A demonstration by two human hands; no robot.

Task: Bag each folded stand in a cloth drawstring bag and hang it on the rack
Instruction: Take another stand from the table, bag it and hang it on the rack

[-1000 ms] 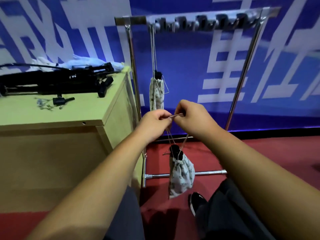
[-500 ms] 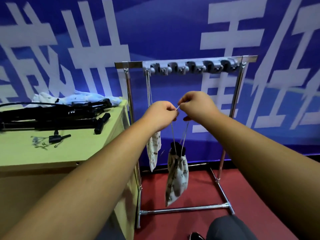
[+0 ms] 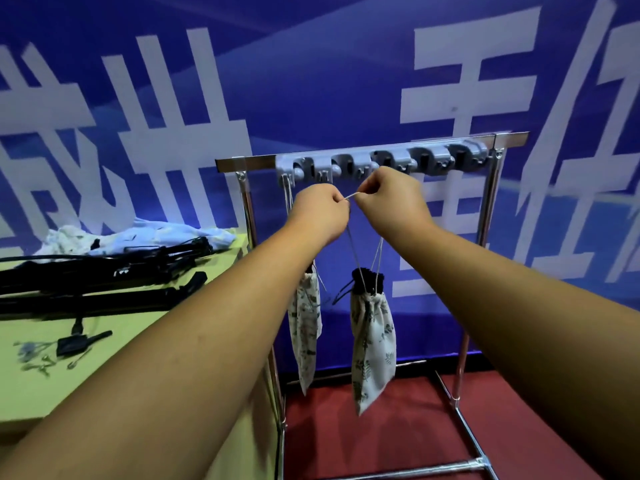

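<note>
**Two hands spreading a drawstring loop below the rack hooks**

Near left, the bench [image 3: 131,348] carries more folded stands [image 3: 104,282] waiting to be bagged, with spare cloth bags [image 3: 145,233] heaped behind them. At centre, the left hand [image 3: 320,216] and the right hand [image 3: 391,199] each pinch the drawstring [image 3: 349,196] between thumb and fingertips, with a short span of cord taut between them. The printed bag [image 3: 372,341] hangs free below from two cord legs, the black top of its stand [image 3: 367,280] showing at the gathered mouth. Just left of it and farther off, a second bag [image 3: 304,327] already hangs from the leftmost hook.

Beyond the hands, the grey hook strip [image 3: 429,157] runs along the top bar of the rack [image 3: 235,163].

The step in hand is judged to be hanging. It would go best with the loop kept taut and open, lifted over a free hook next to the occupied one, and lowered until the cord seats before either pinch is eased. The load may swing.

The far wall banner [image 3: 311,81] bears large white characters, cropped and blurred, so they cannot be read. A small white mark on one stand is too small to make out.
</note>
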